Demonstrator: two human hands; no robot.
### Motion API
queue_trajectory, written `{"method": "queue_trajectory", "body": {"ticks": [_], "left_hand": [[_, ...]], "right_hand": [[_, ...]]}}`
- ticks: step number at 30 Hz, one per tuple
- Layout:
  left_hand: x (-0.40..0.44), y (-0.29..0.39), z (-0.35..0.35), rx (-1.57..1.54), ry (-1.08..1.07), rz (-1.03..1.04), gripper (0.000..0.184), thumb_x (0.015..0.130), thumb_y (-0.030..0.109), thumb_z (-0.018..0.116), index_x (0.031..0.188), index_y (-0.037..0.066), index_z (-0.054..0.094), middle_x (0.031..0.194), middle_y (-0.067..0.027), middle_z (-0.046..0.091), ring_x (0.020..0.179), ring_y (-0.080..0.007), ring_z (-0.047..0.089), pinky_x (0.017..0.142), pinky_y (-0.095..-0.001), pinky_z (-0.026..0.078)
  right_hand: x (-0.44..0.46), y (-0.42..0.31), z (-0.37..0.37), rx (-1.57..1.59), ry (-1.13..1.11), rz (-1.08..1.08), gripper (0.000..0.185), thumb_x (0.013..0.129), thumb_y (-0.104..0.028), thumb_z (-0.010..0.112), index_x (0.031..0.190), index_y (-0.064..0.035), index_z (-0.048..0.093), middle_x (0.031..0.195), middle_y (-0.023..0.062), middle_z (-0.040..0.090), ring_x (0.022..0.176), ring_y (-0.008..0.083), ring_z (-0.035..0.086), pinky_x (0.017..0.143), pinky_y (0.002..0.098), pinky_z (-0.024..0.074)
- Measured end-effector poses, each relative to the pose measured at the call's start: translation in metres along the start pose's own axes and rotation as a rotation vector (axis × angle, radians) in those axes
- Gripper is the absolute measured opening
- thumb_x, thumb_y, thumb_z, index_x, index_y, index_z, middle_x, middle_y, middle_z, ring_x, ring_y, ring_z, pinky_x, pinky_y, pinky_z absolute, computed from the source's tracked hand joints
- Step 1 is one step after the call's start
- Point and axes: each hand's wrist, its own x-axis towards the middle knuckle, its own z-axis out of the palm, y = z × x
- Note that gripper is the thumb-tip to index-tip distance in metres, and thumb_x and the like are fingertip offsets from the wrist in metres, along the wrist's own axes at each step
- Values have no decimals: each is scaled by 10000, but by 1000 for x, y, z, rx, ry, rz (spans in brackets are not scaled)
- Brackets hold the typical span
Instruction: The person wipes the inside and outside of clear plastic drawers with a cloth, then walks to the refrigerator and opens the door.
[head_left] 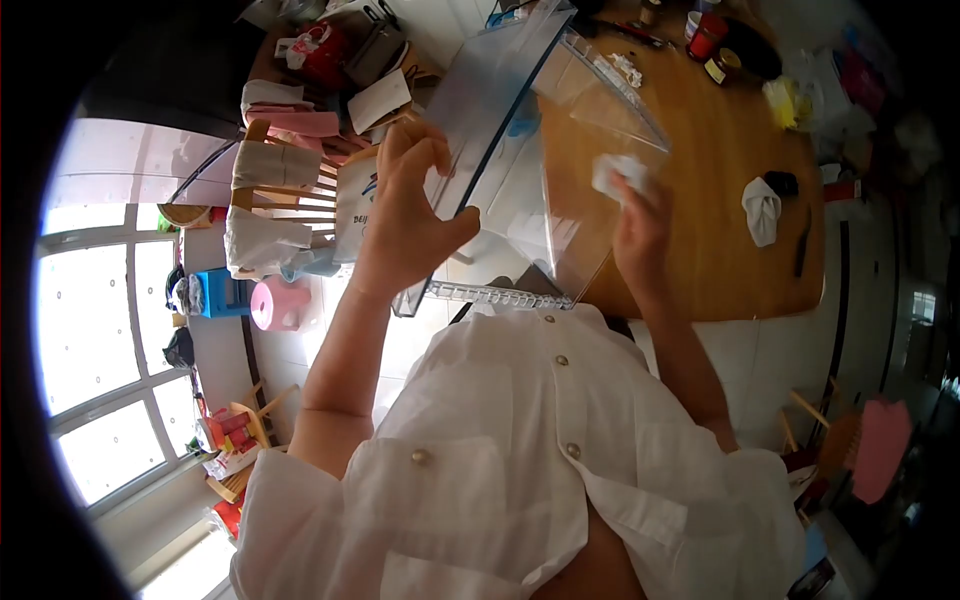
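A large clear plastic box (520, 190) with flat see-through walls and ribbed edges stands tilted in front of my body, its lower edge close to my shirt. My left hand (405, 205) is at the box's left side, fingers curled and thumb against the panel, gripping it. In my right hand (642, 235) is a crumpled white cloth (618, 177), pinched between the fingers. That hand is slightly blurred and sits by the box's right side, above the table. Whether the cloth touches the plastic I cannot tell.
A wooden table (720, 240) extends to the right, bearing a white cloth (762, 212), a dark knife-like object (803, 243), jars (722, 67) and cups. On the left are a wooden chair (290, 195) with cloths, a pink stool (280, 303) and a blue stool (222, 292).
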Motion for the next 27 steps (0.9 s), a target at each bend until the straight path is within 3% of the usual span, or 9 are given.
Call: {"method": "queue_trajectory", "body": {"ticks": [1,7,11,13,16,19,21,23,27], "left_hand": [[-3,3,3,14,6,-8,356,560,-14,653,833,43,432,1040,-116,424,1011,-291,416,942,-329,348],[-19,7,16,107,49,-11,344,556,-36,636,854,17,474,1067,-110,432,981,-258,435,888,-304,373],[-32,4,20,-46,74,-85,339,552,-45,611,859,16,483,1026,-82,430,901,-209,420,795,-269,370],[-35,1,19,-97,85,-88,343,548,-52,600,855,17,462,1010,-94,422,884,-217,421,797,-277,381],[-33,8,16,-83,22,-115,330,550,-64,586,812,16,401,991,-117,404,858,-254,409,812,-272,389],[-37,0,23,-178,-12,-165,326,563,-68,576,814,9,383,978,-110,391,833,-249,397,773,-271,388],[-37,11,22,-189,-24,-194,318,576,-75,564,813,5,369,973,-105,383,807,-228,387,723,-267,381],[-36,14,21,-223,-39,-233,314,580,-78,562,816,4,372,977,-104,384,799,-217,385,695,-264,373],[-38,20,24,-188,-24,-207,317,577,-87,553,839,-7,393,991,-104,391,782,-208,373,666,-266,360]], "right_hand": [[9,1,3,-224,-88,-239,283,882,-56,509,1123,-42,657,1219,110,557,1260,257,440,1053,384,338],[35,42,31,-729,-224,-279,342,815,-37,552,1147,-45,630,1308,115,525,1272,262,421,1067,389,315],[-20,28,60,-351,-300,-227,201,817,-81,536,960,-62,675,1156,127,594,1159,265,504,1003,401,379],[-59,11,68,-157,-660,-254,163,784,-84,557,896,-56,672,1025,117,627,1079,290,550,959,381,422],[-63,18,69,-59,-728,-482,145,777,-99,571,867,-54,676,925,98,633,965,293,583,884,379,463],[-3,42,59,-332,-1006,-634,150,785,-123,574,868,-52,677,901,82,630,908,269,602,826,382,486],[31,78,70,-399,-715,-627,108,811,-118,556,804,-103,663,986,80,638,968,239,585,866,366,456],[70,87,72,-766,-629,-737,132,791,-175,589,827,-127,706,901,8,626,1023,202,542,887,342,421],[95,72,69,-1272,-653,-858,205,825,-225,564,923,-170,736,1016,-5,594,1132,220,445,932,378,364]]}}
